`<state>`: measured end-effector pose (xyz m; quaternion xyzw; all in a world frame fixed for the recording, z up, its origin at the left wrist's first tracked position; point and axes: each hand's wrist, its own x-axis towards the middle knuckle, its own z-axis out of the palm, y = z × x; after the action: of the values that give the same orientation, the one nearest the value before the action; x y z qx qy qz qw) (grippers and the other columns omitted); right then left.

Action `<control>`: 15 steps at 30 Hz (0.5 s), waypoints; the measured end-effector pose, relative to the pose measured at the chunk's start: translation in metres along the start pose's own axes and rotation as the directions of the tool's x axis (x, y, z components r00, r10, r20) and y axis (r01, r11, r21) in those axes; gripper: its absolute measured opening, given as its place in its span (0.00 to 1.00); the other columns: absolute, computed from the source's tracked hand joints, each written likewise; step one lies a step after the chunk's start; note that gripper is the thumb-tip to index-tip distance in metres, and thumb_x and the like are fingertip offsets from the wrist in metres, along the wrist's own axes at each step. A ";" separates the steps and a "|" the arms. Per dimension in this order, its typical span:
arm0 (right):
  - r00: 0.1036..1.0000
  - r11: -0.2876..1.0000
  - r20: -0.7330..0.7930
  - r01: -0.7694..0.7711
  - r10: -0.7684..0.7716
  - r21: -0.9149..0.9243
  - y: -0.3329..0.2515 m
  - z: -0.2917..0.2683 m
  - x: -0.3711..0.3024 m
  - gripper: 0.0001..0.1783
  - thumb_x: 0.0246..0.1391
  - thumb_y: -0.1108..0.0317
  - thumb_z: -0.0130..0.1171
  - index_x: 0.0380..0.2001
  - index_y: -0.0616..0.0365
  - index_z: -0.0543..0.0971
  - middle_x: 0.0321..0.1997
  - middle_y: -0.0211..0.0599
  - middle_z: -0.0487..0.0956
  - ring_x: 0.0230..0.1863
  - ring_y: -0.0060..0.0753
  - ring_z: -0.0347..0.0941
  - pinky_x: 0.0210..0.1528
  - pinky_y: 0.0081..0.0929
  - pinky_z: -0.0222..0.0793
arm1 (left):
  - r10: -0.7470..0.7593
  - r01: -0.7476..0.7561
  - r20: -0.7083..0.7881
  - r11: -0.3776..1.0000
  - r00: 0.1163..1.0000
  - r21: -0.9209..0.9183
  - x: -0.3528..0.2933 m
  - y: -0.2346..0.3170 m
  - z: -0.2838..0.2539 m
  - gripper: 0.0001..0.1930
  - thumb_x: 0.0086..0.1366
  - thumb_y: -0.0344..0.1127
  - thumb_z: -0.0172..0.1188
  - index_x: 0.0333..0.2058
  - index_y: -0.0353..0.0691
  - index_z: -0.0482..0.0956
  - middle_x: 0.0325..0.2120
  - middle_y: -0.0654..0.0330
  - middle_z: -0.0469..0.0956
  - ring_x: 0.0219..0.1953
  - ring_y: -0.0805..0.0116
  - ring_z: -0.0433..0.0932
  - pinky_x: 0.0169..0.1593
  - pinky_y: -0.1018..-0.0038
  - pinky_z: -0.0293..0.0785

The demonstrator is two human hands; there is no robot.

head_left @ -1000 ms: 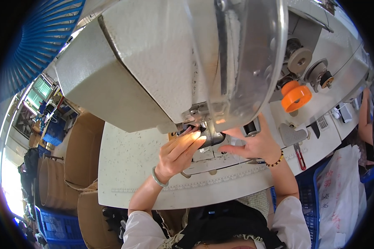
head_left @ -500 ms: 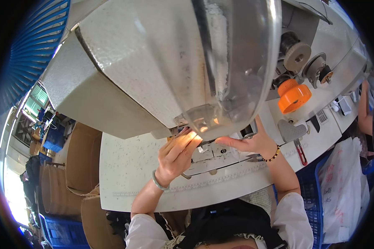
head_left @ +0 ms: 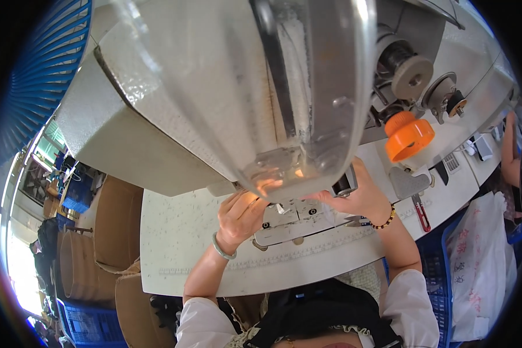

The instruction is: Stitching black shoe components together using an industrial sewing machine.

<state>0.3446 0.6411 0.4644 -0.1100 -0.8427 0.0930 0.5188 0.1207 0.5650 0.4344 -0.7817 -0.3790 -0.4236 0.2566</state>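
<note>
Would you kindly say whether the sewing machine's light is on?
Apparently on: warm glow on the left hand; the lamp is hidden.

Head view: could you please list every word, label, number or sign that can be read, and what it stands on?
White bag: red and dark characters, which I won't copy out.
Ruler strip: fine markings, too small to read.
I can make out no other text.

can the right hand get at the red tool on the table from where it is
Probably yes: the red tool lies uncovered on the white table, to the right of the right hand, with nothing visible blocking the way.
</note>
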 end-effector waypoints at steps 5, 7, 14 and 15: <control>0.977 0.953 0.051 -0.213 0.207 0.214 0.007 0.007 -0.007 0.11 0.36 0.65 0.67 0.23 0.52 0.75 0.23 0.32 0.68 0.38 0.42 0.67 0.34 0.31 0.65 | -0.026 0.025 -0.045 0.999 0.999 -0.021 0.008 0.000 0.009 0.15 0.40 0.17 0.56 0.31 0.36 0.81 0.28 0.56 0.79 0.33 0.62 0.81 0.33 0.76 0.78; 0.964 0.946 0.120 -0.258 0.238 0.196 0.010 0.008 -0.010 0.14 0.39 0.67 0.68 0.31 0.56 0.76 0.30 0.33 0.74 0.39 0.34 0.71 0.39 0.27 0.67 | -0.071 0.070 -0.086 0.997 0.994 -0.011 0.006 -0.001 0.010 0.17 0.38 0.16 0.57 0.30 0.36 0.81 0.27 0.56 0.79 0.30 0.64 0.80 0.32 0.77 0.77; 0.978 0.968 0.074 -0.206 0.197 0.145 0.016 0.018 -0.015 0.10 0.38 0.69 0.64 0.22 0.56 0.72 0.25 0.36 0.71 0.41 0.46 0.67 0.35 0.35 0.66 | -0.154 0.151 -0.139 0.988 0.978 -0.034 0.001 -0.003 0.016 0.15 0.36 0.17 0.58 0.28 0.36 0.82 0.26 0.56 0.79 0.26 0.65 0.78 0.30 0.77 0.75; 0.978 0.968 0.076 -0.205 0.196 0.146 0.015 0.018 -0.015 0.10 0.38 0.69 0.64 0.22 0.56 0.72 0.25 0.36 0.71 0.41 0.46 0.67 0.35 0.35 0.66 | -0.156 0.154 -0.138 0.988 0.978 -0.025 0.001 -0.003 0.015 0.15 0.36 0.17 0.58 0.27 0.36 0.82 0.25 0.56 0.78 0.25 0.66 0.78 0.29 0.77 0.74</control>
<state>0.3360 0.6509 0.4395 -0.1517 -0.8330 0.2127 0.4878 0.1258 0.5777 0.4282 -0.7203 -0.4167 -0.4985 0.2431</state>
